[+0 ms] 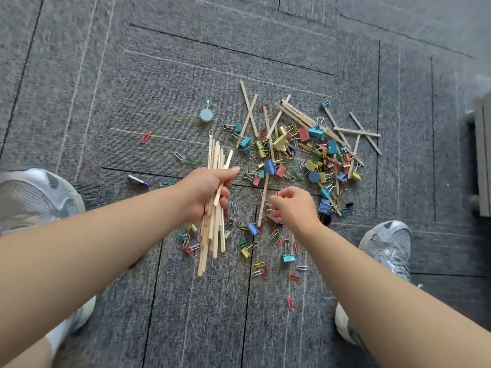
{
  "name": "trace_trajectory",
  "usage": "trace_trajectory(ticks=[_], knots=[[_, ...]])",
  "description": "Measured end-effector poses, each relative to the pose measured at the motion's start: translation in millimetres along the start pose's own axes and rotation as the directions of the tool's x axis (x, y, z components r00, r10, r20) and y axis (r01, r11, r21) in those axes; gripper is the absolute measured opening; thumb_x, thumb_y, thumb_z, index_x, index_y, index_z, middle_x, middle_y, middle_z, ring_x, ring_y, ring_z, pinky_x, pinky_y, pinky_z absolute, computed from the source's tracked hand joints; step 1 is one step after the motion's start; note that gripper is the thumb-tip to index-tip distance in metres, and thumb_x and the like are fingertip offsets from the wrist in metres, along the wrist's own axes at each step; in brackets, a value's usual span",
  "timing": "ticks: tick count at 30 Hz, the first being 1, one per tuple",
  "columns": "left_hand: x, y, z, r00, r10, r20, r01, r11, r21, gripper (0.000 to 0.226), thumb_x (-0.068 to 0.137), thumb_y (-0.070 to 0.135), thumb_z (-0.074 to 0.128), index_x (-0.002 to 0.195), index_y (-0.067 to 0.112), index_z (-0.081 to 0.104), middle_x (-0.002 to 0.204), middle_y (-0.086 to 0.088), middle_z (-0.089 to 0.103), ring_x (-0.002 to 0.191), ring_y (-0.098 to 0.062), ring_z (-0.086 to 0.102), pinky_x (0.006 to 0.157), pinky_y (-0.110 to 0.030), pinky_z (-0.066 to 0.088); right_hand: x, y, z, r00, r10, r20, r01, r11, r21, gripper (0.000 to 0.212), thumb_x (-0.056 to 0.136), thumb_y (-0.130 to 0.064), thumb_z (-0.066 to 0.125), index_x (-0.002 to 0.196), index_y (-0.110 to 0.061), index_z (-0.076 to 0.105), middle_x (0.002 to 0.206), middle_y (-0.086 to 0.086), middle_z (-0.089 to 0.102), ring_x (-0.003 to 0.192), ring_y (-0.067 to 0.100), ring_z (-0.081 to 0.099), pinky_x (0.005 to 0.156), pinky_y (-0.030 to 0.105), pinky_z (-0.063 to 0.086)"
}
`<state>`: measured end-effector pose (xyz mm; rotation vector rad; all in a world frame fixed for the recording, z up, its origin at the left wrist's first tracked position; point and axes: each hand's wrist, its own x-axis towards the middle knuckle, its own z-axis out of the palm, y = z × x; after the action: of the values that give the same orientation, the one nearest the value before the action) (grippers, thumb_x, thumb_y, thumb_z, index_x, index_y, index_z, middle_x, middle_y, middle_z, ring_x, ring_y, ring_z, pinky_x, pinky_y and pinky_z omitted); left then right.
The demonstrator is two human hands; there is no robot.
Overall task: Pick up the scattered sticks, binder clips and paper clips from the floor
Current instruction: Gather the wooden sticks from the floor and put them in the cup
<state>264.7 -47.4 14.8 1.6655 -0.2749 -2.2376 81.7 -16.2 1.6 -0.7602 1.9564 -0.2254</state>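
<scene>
My left hand (206,193) grips a bundle of several wooden sticks (214,235), held upright above the grey carpet. My right hand (292,205) hovers low with curled fingers, its fingertips right beside a single stick (265,187) lying on the floor. Whether they pinch the stick or a small clip is hidden. More sticks (353,131) lie crossed at the back right, among a heap of coloured binder clips (314,132). Paper clips (290,303) and binder clips (288,257) are scattered below and between my hands.
My two grey shoes, the left shoe (34,197) and the right shoe (388,245), flank the mess. A light blue round magnet hook (206,114), a blue disc (314,176) and a small purple pen-like item (138,180) lie on the carpet. A grey furniture edge (482,160) stands at right.
</scene>
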Motion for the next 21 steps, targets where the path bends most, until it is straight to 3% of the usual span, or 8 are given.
trace_trajectory(ticks=[2,4,7,10,14,17,19,21], knots=[[2.5,5.5,0.5,1.0,-0.001,-0.002,0.001,1.0,-0.009,0.027,0.089,0.027,0.065,0.074,0.012,0.048,0.045,0.005,0.041,0.035,-0.006,0.04,0.035,-0.017,0.04,9.0,1.8,2.0,0.995,-0.002,-0.103,-0.017,0.984,-0.178,0.024,0.086,-0.027,0.063,0.105,-0.014,0.057,0.105,0.004,0.058,0.079,0.017,0.059,0.068,0.034,0.048],[6.0,9.8,-1.3,1.0,0.011,-0.01,-0.011,1.0,-0.018,0.026,0.089,0.026,0.065,0.075,0.011,0.048,0.048,0.004,0.042,0.035,-0.005,0.039,0.034,-0.016,0.039,16.1,-1.6,8.2,0.983,-0.049,-0.177,-0.002,0.961,-0.275,0.031,0.086,-0.032,0.06,0.111,-0.015,0.054,0.112,0.005,0.052,0.08,0.018,0.055,0.065,0.029,0.04],[11.0,11.2,-4.0,0.999,0.034,-0.03,-0.034,0.999,-0.016,0.025,0.088,0.025,0.066,0.079,0.011,0.048,0.056,0.004,0.042,0.037,-0.004,0.038,0.033,-0.016,0.038,28.1,-7.4,25.7,0.989,-0.111,-0.103,0.063,0.919,-0.388,0.023,0.09,-0.033,0.058,0.095,-0.011,0.056,0.096,0.007,0.058,0.076,0.021,0.056,0.061,0.029,0.041],[13.2,9.4,-3.3,0.999,0.017,-0.036,-0.017,1.0,0.0,0.026,0.088,0.025,0.065,0.077,0.012,0.047,0.049,0.005,0.041,0.035,-0.004,0.038,0.034,-0.016,0.038,39.5,-7.3,34.9,0.998,-0.043,-0.042,0.019,0.893,-0.449,0.016,0.089,-0.021,0.059,0.081,-0.008,0.052,0.079,0.01,0.057,0.069,0.025,0.052,0.052,0.026,0.038],[9.0,9.3,-0.9,1.0,-0.006,-0.022,0.006,1.0,-0.001,0.027,0.088,0.026,0.066,0.075,0.011,0.047,0.044,0.005,0.04,0.034,-0.005,0.038,0.033,-0.016,0.038,31.3,-12.7,25.8,0.999,0.001,-0.045,-0.018,0.925,-0.379,0.004,0.087,-0.01,0.054,0.087,-0.005,0.054,0.084,0.008,0.055,0.071,0.023,0.049,0.048,0.026,0.034],[4.3,12.7,-2.2,1.0,0.006,0.0,-0.006,1.0,-0.019,0.025,0.088,0.025,0.065,0.076,0.01,0.048,0.045,0.005,0.041,0.034,-0.005,0.037,0.032,-0.016,0.037,13.9,-23.3,13.2,0.997,-0.006,-0.071,-0.01,0.974,-0.228,0.013,0.089,-0.002,0.048,0.102,-0.006,0.049,0.092,0.008,0.052,0.067,0.017,0.046,0.048,0.027,0.032],[2.7,15.7,-7.2,1.0,0.016,0.005,-0.016,0.999,-0.048,0.024,0.088,0.024,0.065,0.077,0.011,0.048,0.05,0.004,0.04,0.035,-0.004,0.037,0.032,-0.016,0.036,11.1,-34.2,7.4,0.992,-0.015,-0.123,0.008,0.998,-0.058,0.011,0.091,-0.003,0.045,0.101,-0.009,0.046,0.092,0.007,0.053,0.063,0.014,0.045,0.048,0.026,0.033],[4.1,18.4,-13.1,1.0,0.026,0.001,-0.026,0.998,-0.052,0.025,0.087,0.025,0.066,0.076,0.011,0.048,0.054,0.003,0.04,0.037,-0.005,0.037,0.033,-0.016,0.036,21.7,-52.4,4.3,0.973,-0.087,-0.213,0.085,0.996,-0.019,0.004,0.092,-0.008,0.045,0.094,-0.011,0.046,0.087,0.005,0.054,0.06,0.013,0.044,0.049,0.026,0.034]])
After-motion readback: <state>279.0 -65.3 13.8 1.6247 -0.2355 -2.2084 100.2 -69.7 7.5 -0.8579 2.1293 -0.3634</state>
